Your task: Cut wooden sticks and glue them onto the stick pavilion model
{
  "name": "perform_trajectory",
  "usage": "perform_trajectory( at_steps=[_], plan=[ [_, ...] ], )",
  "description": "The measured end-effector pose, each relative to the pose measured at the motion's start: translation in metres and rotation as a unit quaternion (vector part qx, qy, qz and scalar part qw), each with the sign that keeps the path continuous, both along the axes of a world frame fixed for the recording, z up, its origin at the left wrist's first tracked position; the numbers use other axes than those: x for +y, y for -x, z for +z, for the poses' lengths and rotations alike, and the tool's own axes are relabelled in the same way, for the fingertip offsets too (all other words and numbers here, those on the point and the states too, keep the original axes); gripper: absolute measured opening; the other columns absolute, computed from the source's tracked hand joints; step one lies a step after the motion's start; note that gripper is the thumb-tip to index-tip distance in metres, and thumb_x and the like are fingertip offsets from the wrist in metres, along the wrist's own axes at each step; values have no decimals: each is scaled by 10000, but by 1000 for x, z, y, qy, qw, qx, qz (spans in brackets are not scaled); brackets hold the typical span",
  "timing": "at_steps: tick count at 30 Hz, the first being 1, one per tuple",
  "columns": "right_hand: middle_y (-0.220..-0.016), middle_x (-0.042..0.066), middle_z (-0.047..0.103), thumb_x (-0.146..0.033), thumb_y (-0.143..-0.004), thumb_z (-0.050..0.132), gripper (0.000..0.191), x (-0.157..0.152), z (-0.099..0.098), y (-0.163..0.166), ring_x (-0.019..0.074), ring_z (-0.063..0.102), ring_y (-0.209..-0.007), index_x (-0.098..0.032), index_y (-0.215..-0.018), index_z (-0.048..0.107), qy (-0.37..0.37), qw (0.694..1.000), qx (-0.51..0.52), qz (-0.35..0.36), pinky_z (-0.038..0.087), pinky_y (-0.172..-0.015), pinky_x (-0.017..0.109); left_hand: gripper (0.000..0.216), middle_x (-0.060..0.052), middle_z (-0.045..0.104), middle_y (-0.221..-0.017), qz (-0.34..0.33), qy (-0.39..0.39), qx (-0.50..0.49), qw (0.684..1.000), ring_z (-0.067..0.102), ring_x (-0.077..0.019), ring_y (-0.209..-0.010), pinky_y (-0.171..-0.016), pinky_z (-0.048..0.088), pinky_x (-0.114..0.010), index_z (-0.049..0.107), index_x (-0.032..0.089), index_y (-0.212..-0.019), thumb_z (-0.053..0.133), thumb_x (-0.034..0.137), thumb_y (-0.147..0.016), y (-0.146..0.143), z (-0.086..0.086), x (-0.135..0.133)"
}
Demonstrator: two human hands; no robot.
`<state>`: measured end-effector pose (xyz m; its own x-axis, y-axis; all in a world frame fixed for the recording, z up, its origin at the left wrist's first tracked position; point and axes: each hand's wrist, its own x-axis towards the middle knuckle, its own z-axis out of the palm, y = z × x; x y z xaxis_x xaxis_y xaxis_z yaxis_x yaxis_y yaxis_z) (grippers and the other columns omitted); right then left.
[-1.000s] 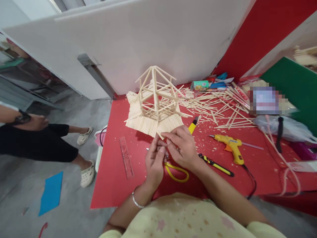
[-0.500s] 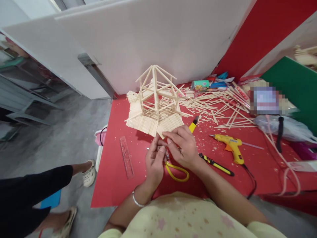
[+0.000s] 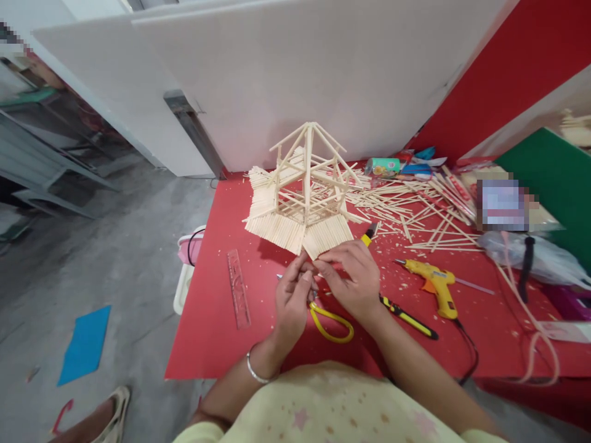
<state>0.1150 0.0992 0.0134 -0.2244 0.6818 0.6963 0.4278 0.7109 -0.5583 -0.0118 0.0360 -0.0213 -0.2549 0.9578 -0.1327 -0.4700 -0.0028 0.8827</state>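
Note:
A small pavilion-like model made of pale wooden sticks stands on the red table, its slatted lower panels sloping outward. My left hand is closed by the model's front corner, its index fingertip touching that corner; what it pinches, if anything, is hidden. Fingers bent together, my right hand grips the lower edge of the front-right slatted panel. Beneath and between my hands lie yellow-handled scissors, their blades mostly covered by my left hand. A yellow cutter knife lies just beyond my right hand.
A yellow glue gun and a black-and-yellow cutter lie right of my right arm. Loose sticks spread behind, near a green can. A clear ruler lies left. White boards stand at the back.
My right fingers have moved from the front corner rightward along the panel's lower edge. At the left, the person's legs have mostly left view, uncovering a blue sheet on the floor.

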Motion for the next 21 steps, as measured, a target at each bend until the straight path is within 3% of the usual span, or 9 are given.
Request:
perform_trajectory(
  at_steps=[6,11,16,21],
  plan=[
    [-925,50,712,-185,-891,663,175,-6,0,0,204,628,-908,-243,-1047,715,8,1000,1,-25,520,-828,402,428,-14,627,-867,7,-1,13,1000,500,-63,-578,-524,441,-192,670,226,-1304,686,368,-900,2,2,2],
    [-924,48,706,-167,-894,661,195,-7,1,1,201,624,-905,-247,-1064,711,0,1000,-4,-26,518,-830,399,371,-3,619,-747,10,17,25,999,530,-82,-571,-526,466,-201,704,191,-1184,712,404,-880,4,-2,4],
    [-964,49,715,-138,-866,691,254,-9,-4,-3,205,631,-932,-243,-1097,702,0,1000,-5,-28,523,-852,401,280,10,619,-654,37,1,76,996,519,-75,-530,-510,454,-191,726,169,-935,738,437,-854,8,3,9],
    [-993,48,716,-147,-890,669,251,-21,-13,-24,186,661,-908,-242,-1120,694,46,996,-8,-77,533,-823,350,402,43,501,-505,78,1,151,985,439,-74,-458,-456,391,-201,621,168,-630,755,497,-817,20,13,11]
  ],
)
